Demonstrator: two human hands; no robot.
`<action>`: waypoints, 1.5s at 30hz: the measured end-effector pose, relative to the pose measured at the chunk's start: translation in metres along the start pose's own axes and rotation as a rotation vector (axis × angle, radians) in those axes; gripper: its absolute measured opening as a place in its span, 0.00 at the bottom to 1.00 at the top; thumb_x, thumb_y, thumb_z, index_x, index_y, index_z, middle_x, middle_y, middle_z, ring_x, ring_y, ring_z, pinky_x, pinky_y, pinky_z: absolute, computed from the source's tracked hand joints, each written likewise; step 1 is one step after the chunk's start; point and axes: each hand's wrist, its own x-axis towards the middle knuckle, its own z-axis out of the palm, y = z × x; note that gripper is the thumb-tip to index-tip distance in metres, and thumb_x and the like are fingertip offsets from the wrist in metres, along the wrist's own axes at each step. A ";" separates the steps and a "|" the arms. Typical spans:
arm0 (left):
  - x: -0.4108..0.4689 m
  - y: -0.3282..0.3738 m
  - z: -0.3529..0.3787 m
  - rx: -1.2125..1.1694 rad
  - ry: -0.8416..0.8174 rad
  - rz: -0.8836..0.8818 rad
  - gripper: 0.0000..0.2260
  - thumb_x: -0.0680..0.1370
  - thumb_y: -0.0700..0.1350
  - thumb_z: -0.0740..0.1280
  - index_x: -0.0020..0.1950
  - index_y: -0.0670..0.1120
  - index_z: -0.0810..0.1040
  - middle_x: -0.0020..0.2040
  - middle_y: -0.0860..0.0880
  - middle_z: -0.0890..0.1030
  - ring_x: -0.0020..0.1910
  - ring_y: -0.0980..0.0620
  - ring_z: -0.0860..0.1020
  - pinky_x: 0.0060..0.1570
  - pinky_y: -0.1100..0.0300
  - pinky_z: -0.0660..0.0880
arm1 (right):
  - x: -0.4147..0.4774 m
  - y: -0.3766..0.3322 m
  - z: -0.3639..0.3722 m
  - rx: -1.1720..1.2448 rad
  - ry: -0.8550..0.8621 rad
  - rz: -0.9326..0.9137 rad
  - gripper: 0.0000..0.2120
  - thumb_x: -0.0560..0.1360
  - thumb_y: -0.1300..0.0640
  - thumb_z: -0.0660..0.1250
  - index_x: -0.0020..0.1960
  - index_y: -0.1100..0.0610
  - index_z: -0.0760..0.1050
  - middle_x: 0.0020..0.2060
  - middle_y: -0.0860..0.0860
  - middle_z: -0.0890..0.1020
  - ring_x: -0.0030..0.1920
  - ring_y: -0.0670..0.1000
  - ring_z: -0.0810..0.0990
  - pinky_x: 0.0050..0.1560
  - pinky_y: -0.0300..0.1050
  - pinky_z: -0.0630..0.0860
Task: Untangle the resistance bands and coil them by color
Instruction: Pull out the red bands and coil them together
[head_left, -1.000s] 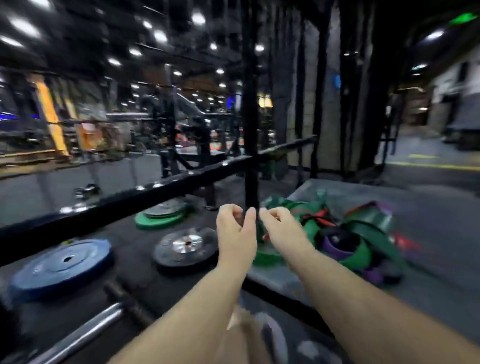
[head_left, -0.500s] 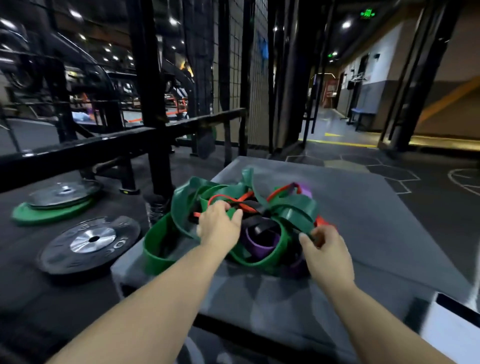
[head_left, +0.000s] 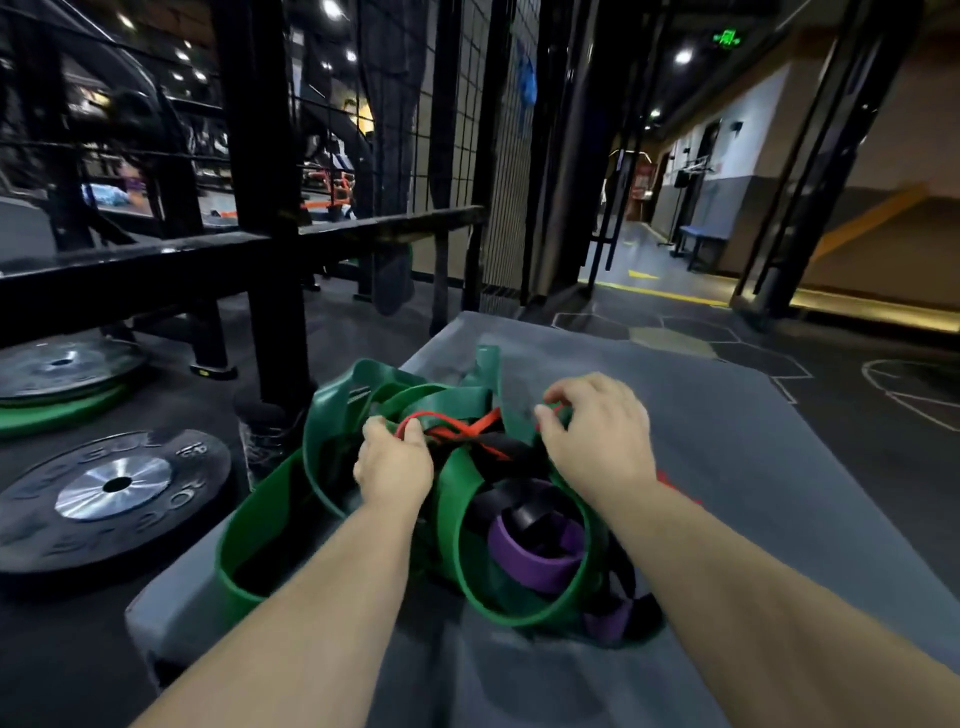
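Note:
A tangled heap of resistance bands lies on a grey padded box (head_left: 727, 467). Wide green bands (head_left: 260, 519) loop around the outside, a thin red band (head_left: 457, 426) crosses the top, and black bands (head_left: 519, 512) and purple bands (head_left: 530, 558) sit in the middle. My left hand (head_left: 395, 467) rests on the heap's left side and pinches the thin red band between thumb and fingers. My right hand (head_left: 597, 431) is at the heap's far right, fingers curled down onto a green band; what it grips is partly hidden.
A black weight plate (head_left: 109, 488) lies on the floor left of the box, with another plate on a green one (head_left: 57, 374) behind it. A black rack upright (head_left: 260, 208) and rail stand just beyond the box's left corner. Open floor stretches to the right.
The view swung from the plates to the box. Both hands came down onto the heap; my left hand took the red band and my right hand moved from the near right to the far right.

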 end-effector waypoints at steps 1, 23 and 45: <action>0.006 -0.002 -0.002 0.021 -0.028 -0.029 0.21 0.81 0.52 0.59 0.70 0.42 0.66 0.66 0.37 0.72 0.65 0.36 0.70 0.64 0.48 0.68 | 0.007 -0.008 0.004 -0.080 -0.027 -0.052 0.11 0.77 0.45 0.64 0.55 0.47 0.79 0.55 0.48 0.79 0.60 0.54 0.73 0.60 0.49 0.65; 0.033 -0.020 -0.003 -0.173 -0.154 -0.058 0.06 0.75 0.52 0.70 0.46 0.52 0.75 0.45 0.51 0.82 0.45 0.49 0.80 0.51 0.54 0.77 | 0.071 -0.028 0.071 -0.288 -0.856 -0.099 0.15 0.78 0.38 0.60 0.60 0.42 0.76 0.59 0.45 0.79 0.66 0.52 0.72 0.67 0.55 0.59; -0.123 0.074 0.008 -0.268 -0.624 0.639 0.26 0.76 0.57 0.67 0.71 0.50 0.67 0.62 0.53 0.73 0.60 0.57 0.71 0.61 0.60 0.67 | 0.021 -0.004 -0.176 1.305 0.124 0.531 0.13 0.84 0.52 0.56 0.43 0.56 0.69 0.28 0.50 0.67 0.20 0.45 0.70 0.32 0.44 0.77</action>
